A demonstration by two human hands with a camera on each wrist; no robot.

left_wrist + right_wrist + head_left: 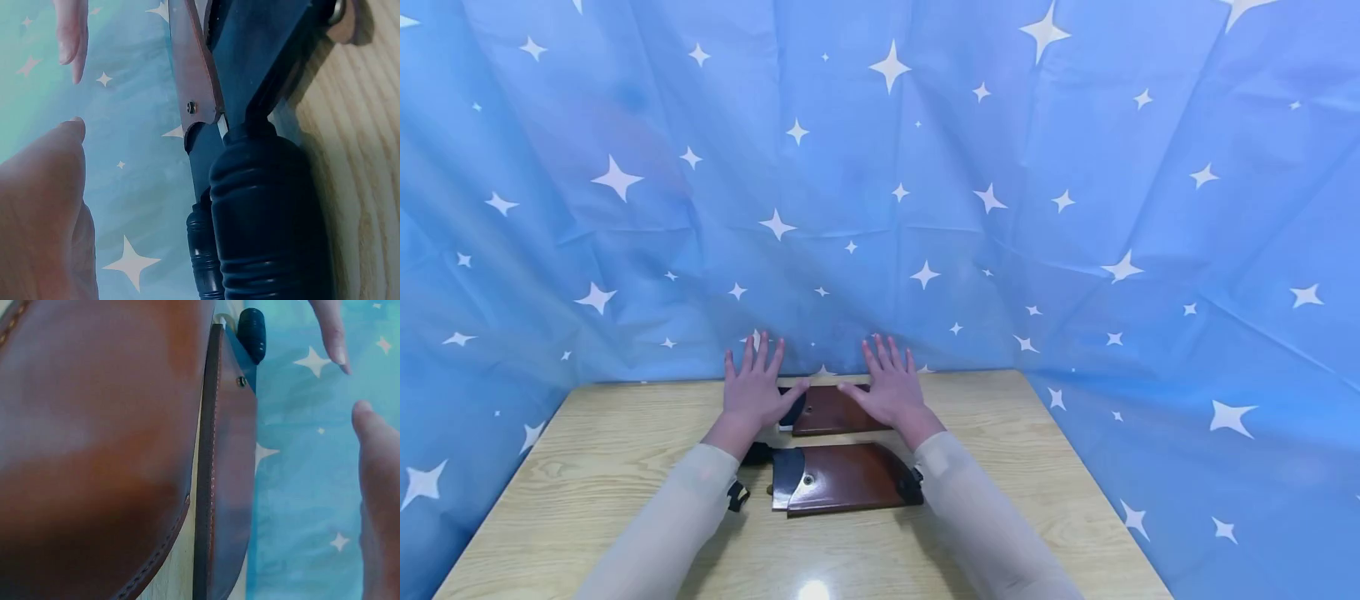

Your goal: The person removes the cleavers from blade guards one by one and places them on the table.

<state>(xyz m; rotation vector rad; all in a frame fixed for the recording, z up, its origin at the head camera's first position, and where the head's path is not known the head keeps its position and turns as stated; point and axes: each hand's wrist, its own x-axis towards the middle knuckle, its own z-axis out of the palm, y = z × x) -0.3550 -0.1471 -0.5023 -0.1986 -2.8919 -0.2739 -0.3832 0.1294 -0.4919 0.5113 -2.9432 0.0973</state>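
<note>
Two broad-bladed knives in brown leather sheaths lie one behind the other. The nearer sheath (850, 479) rests between my forearms; the farther sheath (831, 411) is partly covered by my hands. Both knives have black ridged handles, the nearer handle (269, 206) large in the left wrist view and the farther handle (205, 250) beside it. My left hand (752, 396) is spread with straight fingers over the farther knife's handle end. Over the other end of that sheath, my right hand (891, 392) is spread likewise. Both hold nothing, thumbs pointing toward each other.
The light wood-grain table (1030, 475) carries both knives. Behind it and on both sides hangs a blue cloth (850, 167) printed with white stars, close to the table's back edge. A black strap piece (738, 497) shows by my left wrist.
</note>
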